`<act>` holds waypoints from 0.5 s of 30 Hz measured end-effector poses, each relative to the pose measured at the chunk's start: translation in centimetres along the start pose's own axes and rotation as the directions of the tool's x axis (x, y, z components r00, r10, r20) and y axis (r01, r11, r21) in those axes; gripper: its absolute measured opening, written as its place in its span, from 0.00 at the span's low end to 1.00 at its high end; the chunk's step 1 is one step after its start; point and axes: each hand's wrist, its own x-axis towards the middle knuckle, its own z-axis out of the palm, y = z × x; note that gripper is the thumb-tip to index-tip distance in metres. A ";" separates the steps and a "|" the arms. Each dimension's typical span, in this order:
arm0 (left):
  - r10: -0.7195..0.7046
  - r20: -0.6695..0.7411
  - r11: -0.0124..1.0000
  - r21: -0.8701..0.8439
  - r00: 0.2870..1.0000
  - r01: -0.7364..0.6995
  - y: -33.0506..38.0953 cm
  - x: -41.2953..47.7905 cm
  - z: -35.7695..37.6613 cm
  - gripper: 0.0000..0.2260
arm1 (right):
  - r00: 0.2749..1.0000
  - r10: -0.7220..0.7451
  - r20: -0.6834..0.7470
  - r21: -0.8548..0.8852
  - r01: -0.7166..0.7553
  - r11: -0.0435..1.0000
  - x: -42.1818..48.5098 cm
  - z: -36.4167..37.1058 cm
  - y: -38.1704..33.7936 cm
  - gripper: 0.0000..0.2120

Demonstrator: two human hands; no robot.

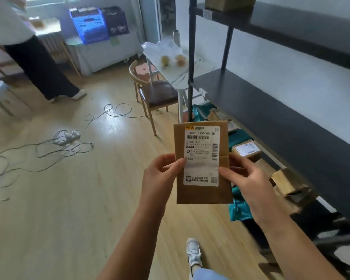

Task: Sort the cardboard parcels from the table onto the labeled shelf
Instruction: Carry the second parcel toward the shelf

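Holding a flat cardboard parcel (203, 164) up in front of me, I grip it with both hands, its white shipping label (202, 156) facing me. My left hand (160, 174) pinches the left edge, thumb pressed on the label's side and fingers behind the cardboard. My right hand (245, 178) clamps the right edge the same way, thumb tip on the label's lower right part. The parcel is upright in the air, touching nothing but my hands, just left of the dark shelf (281, 110).

Below my arms, my white sneaker (194, 252) stands on the wooden floor (69, 209). Under the shelf's lower board lie other parcels: a small box with a label (246, 150), an open-flapped brown box (287, 181), and teal bags (238, 211) between them.

Farther off, a tangle of cables with a power strip (68, 136) lies on the floor to my left. A wooden chair (154, 93) sits beside a white table (178, 65) holding two round fruits. Another cardboard box (228, 3) rests on the top shelf. At the far left another person (28, 47) stands near blue and dark crates (91, 25).
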 end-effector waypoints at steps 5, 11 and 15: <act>-0.019 -0.029 1.000 -0.013 0.999 0.019 1.6 8.0 -1.9 0.09 | 0.996 0.052 0.073 0.010 -0.053 0.999 8.3 4.0 -1.9 0.19; -0.061 -0.113 0.997 -0.061 0.992 0.054 2.1 15.3 -5.7 0.15 | 0.986 0.088 0.142 0.063 -0.098 0.993 16.2 10.8 -3.8 0.13; -0.086 -0.107 0.994 -0.080 0.991 0.078 3.1 21.1 -9.1 0.16 | 0.979 0.122 0.163 0.067 -0.134 0.989 20.2 15.8 -4.4 0.19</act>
